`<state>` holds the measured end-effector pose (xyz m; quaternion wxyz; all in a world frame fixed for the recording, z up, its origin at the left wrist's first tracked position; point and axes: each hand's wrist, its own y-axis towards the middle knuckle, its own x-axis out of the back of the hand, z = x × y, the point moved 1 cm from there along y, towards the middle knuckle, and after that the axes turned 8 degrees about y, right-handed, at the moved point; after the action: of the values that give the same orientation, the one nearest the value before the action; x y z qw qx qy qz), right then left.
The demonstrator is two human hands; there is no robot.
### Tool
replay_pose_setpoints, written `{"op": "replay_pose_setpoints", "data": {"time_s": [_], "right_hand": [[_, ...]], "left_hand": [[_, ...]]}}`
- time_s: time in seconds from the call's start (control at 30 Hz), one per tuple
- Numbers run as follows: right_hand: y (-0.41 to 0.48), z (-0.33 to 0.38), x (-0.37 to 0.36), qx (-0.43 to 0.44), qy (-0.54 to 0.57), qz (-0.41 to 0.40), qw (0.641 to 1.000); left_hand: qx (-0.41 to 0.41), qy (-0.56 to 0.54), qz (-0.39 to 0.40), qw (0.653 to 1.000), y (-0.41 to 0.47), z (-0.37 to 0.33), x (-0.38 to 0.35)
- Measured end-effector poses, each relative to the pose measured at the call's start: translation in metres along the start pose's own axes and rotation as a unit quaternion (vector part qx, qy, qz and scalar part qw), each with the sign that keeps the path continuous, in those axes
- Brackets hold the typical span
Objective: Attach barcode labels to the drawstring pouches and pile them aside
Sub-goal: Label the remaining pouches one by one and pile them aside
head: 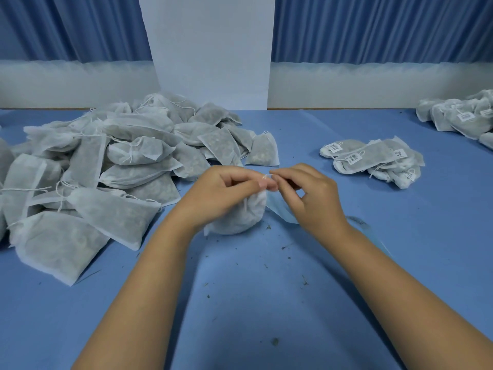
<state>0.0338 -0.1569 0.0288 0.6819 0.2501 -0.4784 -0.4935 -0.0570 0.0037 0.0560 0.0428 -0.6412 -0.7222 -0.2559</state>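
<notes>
A white drawstring pouch (pixel 240 217) filled with dried herbs stands on the blue table (pixel 266 303) in the middle. My left hand (pixel 221 193) grips its gathered top and pinches the string. My right hand (pixel 306 193) pinches something small and pale, string or label I cannot tell, right at my left fingertips. A blue strip of backing paper (pixel 280 212) lies under my right hand. A big heap of unlabelled pouches (pixel 120 166) fills the left side. A small pile of labelled pouches (pixel 373 161) lies to the right.
More labelled pouches (pixel 464 118) are heaped at the far right edge. A white panel (pixel 210 49) and blue curtains (pixel 373 28) stand behind the table. Dark herb crumbs (pixel 274 341) are scattered over the cloth in front of me.
</notes>
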Motion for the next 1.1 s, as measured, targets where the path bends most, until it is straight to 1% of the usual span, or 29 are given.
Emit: {"op": "replay_pose_setpoints", "data": {"time_s": [0.07,0.1,0.2,0.23,0.3,0.4,0.47,0.5,0.57,0.63,0.7,0.8,0.93,1.0,1.03,1.1], "right_hand": [[-0.003,0.000,-0.004,-0.029,0.027,0.034,0.999],[-0.004,0.001,-0.007,-0.037,0.036,0.051,0.997],[-0.006,0.005,-0.009,-0.016,0.041,0.070,0.997],[-0.005,0.006,-0.008,0.001,0.031,0.063,0.998],[-0.002,0.007,-0.005,0.039,-0.002,0.040,0.998],[0.000,0.004,0.001,0.059,-0.031,-0.011,0.998],[0.000,0.001,0.001,0.025,0.004,-0.020,0.999],[0.000,0.001,-0.001,-0.011,0.038,-0.008,0.999],[-0.001,0.002,-0.005,-0.105,0.111,0.038,0.988],[-0.002,0.003,-0.006,-0.160,0.140,0.066,0.975],[0.000,0.005,-0.004,-0.181,0.153,0.051,0.970],[0.004,0.009,-0.001,-0.217,0.202,0.029,0.954],[0.003,0.010,-0.003,-0.269,0.224,0.092,0.932],[0.003,0.009,-0.002,-0.297,0.259,0.119,0.911],[0.003,0.009,-0.001,-0.304,0.281,0.121,0.902],[0.004,0.010,0.001,-0.298,0.299,0.114,0.899]], "left_hand": [[0.000,-0.076,-0.046,0.996,0.002,0.001,0.002],[-0.001,-0.072,-0.070,0.995,0.002,0.003,0.004],[0.000,0.043,-0.110,0.993,0.003,0.008,0.009],[0.003,0.083,-0.108,0.991,0.002,0.009,0.010],[0.010,0.145,-0.076,0.986,0.001,0.009,0.008],[0.032,0.167,0.013,0.985,0.000,0.006,0.004],[0.040,0.130,0.060,0.989,-0.001,0.002,0.001],[0.046,0.100,0.072,0.991,-0.001,0.001,-0.001],[0.060,0.060,0.074,0.994,-0.001,-0.001,-0.003],[0.071,0.048,0.062,0.994,-0.001,-0.001,-0.004],[0.087,0.028,0.046,0.995,0.000,0.000,-0.003],[0.109,0.010,0.027,0.994,0.001,0.002,-0.001],[0.123,0.000,0.035,0.992,0.000,0.002,0.000],[0.126,-0.007,0.031,0.991,0.000,0.002,0.000],[0.128,-0.015,0.025,0.991,0.000,0.001,0.000],[0.131,-0.023,0.008,0.991,0.000,0.001,0.001]]}}
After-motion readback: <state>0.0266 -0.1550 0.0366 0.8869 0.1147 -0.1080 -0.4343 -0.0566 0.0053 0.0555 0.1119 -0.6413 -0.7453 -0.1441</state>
